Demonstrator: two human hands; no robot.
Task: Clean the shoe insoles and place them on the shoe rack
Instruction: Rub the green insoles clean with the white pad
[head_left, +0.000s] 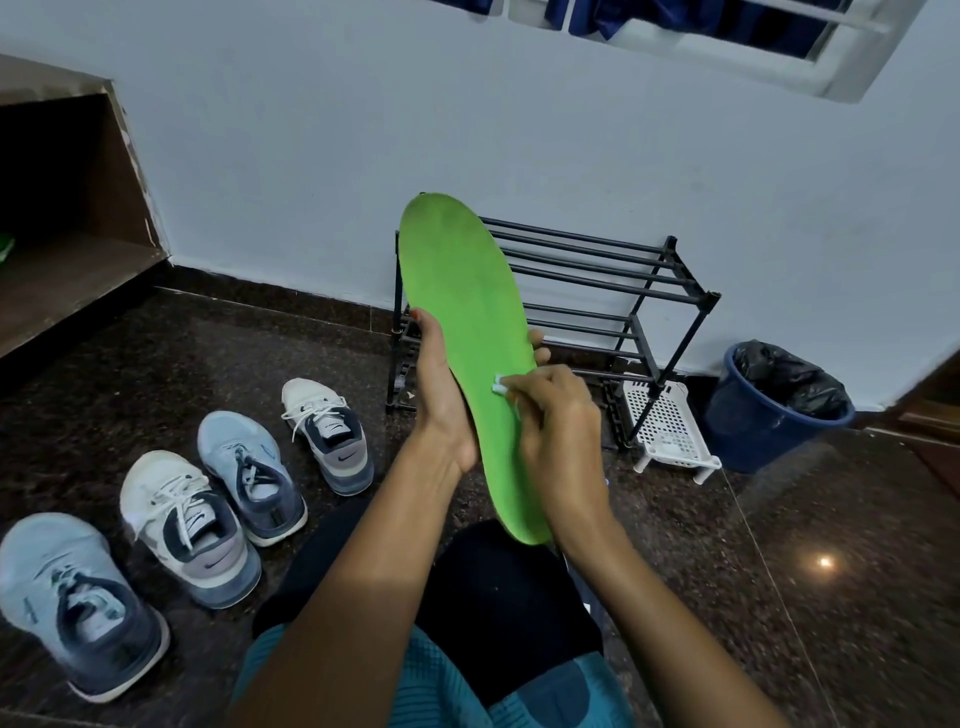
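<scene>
A long green insole (467, 312) stands nearly upright in front of me, toe end up. My left hand (441, 384) grips it from behind at mid length, thumb on its left edge and fingertips showing past its right edge. My right hand (558, 431) pinches a small white brush or wipe (501, 385) against the insole's face near its right edge. The black metal shoe rack (618, 306) stands behind against the wall, with bare bars.
Several sneakers lie in a row on the dark granite floor at the left, among them a white pair (327, 431) and light blue ones (249, 473). A white perforated stool (670, 426) and a blue lined bin (774, 405) stand right of the rack. Wooden steps (67, 280) rise at the far left.
</scene>
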